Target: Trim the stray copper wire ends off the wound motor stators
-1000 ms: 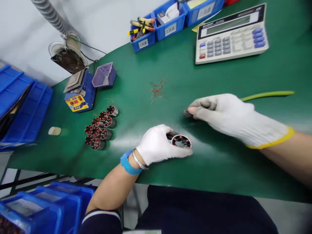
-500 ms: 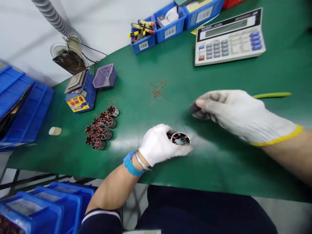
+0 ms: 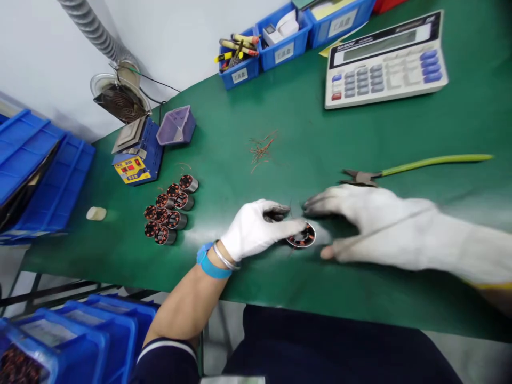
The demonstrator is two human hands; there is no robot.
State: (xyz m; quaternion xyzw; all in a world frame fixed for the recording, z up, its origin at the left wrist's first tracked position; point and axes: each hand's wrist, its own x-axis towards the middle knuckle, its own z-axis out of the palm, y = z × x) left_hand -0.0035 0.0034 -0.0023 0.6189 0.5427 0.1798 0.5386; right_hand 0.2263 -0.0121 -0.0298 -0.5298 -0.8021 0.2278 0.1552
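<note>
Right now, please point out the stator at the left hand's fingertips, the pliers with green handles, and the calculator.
stator (image 3: 304, 239): head view, on its wound rim.
pliers (image 3: 360, 177): head view, on the metal head.
calculator (image 3: 384, 69): head view, on its keypad.

On the table, a stator lies near the front edge between the left hand and the right hand. A cluster lies well to its left, and a station stands behind the cluster. Scraps lie behind the stator and cutters just behind the right hand. A calculator and bins sit at the back.
</note>
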